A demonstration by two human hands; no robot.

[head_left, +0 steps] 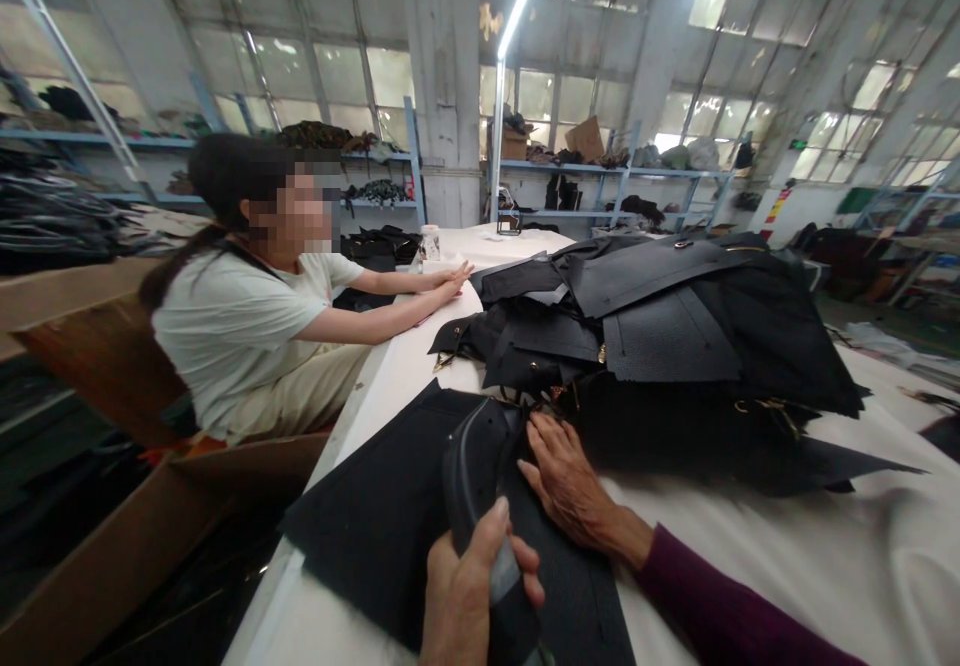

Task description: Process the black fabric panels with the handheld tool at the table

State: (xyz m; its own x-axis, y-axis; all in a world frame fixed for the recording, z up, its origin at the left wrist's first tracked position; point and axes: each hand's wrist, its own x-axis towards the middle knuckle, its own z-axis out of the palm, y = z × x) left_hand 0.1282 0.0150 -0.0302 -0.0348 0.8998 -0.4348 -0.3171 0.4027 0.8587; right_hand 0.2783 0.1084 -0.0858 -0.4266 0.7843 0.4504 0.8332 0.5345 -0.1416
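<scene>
1. Your left hand (469,596) sits nearest the camera at the near edge of the tabletop (862,566), fingers wrapped tight around the handle of a dark grey hand tool (472,476), thumb laid up along its side.
2. That tool rises from your fist and its upper end curves over the black leather panel (375,516) that lies flat by the near-left corner of the tabletop.
3. Your right hand (566,481) is just beside the tool, palm down, fingers spread and pressed flat on the same panel; its fingertips reach the near side of the heap beyond. A maroon sleeve (712,606) covers that arm.
4. Whether the tool's tip actually touches the panel cannot be told from this angle.
5. Just past your right hand, a pile of black leather pieces (675,336) is heaped across the middle of the tabletop, some with small gold-coloured fittings, and overlaps the panel's far edge.
6. At the left edge of the tabletop, farther along, another person in a pale shirt (232,326) sits with both hands (450,278) resting flat on the white surface.
7. A small white jar (430,242) stands near the far-left corner, just behind those hands.
8. Cardboard boxes (97,346) stand on the floor off the left edge, beside and below that person.
</scene>
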